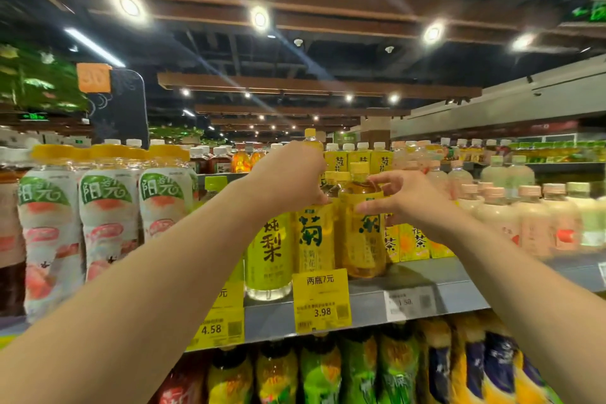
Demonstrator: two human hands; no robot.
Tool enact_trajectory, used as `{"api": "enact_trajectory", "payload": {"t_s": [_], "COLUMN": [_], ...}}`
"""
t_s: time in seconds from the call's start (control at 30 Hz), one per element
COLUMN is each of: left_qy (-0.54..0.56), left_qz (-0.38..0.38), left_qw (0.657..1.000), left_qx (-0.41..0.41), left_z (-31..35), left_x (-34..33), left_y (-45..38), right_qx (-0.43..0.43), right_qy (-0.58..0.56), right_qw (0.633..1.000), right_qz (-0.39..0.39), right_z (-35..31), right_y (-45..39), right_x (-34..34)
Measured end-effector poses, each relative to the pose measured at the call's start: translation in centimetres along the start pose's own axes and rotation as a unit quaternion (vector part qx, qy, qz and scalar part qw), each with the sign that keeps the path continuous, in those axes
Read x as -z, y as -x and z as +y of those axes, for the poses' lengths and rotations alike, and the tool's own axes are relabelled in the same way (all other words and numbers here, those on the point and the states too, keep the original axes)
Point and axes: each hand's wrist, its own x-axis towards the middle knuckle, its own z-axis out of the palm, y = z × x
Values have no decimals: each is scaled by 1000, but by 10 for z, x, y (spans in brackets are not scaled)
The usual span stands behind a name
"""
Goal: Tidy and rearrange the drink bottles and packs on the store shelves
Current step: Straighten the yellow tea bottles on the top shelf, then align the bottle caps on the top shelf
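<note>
Two yellow-labelled chrysanthemum tea bottles stand side by side at the front of the grey shelf [459,292]. My left hand [288,175] is closed over the top of the left tea bottle [313,239], hiding its cap. My right hand [401,198] has its fingers spread around the shoulder of the right tea bottle [362,239], whose yellow cap shows above them. A lime-green pear drink bottle [269,256] stands just left of the pair.
Tall white peach-labelled bottles [108,223] fill the shelf's left. Yellow tea cartons [413,241] sit behind the right tea bottle, pale pink bottles [531,223] further right. Yellow price tags [323,300] hang on the shelf edge. Green and purple bottles [360,371] crowd the shelf below.
</note>
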Motion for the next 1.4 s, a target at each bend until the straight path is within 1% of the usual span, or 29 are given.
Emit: {"api": "enact_trajectory", "payload": {"t_s": [0.17,0.33,0.47,0.57,0.73,0.8,0.93,1.0,1.03,1.07,1.13,1.17,1.2,1.3,1.4], "left_qy": [1,24,9,10,1,16,43,62,71,79,100,114,132,167,163], "left_qz": [19,29,35,52,74,66,56,72,86,105,152,174,194,244,268], "left_qw": [1000,999,999,998,997,997,997,995,994,991,983,978,972,954,947], "left_qx": [12,22,25,32,30,29,24,19,15,10,9,16,25,46,73], "left_z": [1,3,2,3,8,9,11,13,13,12,6,1,-5,-32,-69], "left_x": [-7,-11,-12,-14,-18,-20,-24,-23,-22,-20,-14,-10,-6,10,25], "left_y": [-3,-4,-2,1,9,13,26,35,40,46,62,71,81,111,143], "right_qx": [1,-1,1,4,21,29,29,24,36,60,140,178,206,243,271], "right_qy": [-12,-19,-40,-46,-17,6,90,120,135,147,145,131,113,72,34], "right_qw": [999,998,994,995,998,998,994,992,990,986,967,956,949,943,948], "right_qz": [-32,-65,-101,-88,-64,-57,-51,-29,4,53,158,192,210,215,163], "right_z": [12,17,19,21,23,21,19,19,18,16,6,-1,-10,-37,-68], "right_y": [-6,-9,-7,-4,2,4,12,16,20,24,32,37,41,52,64], "right_x": [-11,-4,1,0,-4,-6,-11,-14,-15,-15,-16,-18,-21,-41,-76]}}
